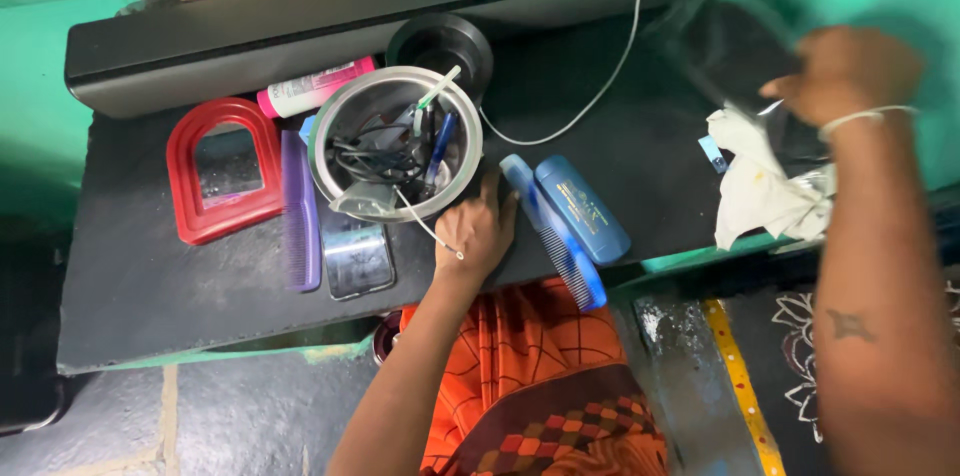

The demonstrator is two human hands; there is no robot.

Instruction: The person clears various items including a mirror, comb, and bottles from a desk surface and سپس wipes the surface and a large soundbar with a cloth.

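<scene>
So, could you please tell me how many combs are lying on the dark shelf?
2: a purple comb left of the steel bowl, beside the red mirror, and a blue comb just right of the left hand.

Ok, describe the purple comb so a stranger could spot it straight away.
Start at the dark shelf and find the metal bowl full of odds and ends. Left of it stands a red arched mirror; the purple comb lies between mirror and bowl. Unlike the blue comb by the left hand, it is plain purple.

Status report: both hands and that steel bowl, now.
Left hand flat on the black shelf, touching the steel bowl rim. Right hand lifted at a clear plastic bag, grip unclear. Blue comb beside the left hand.
</scene>
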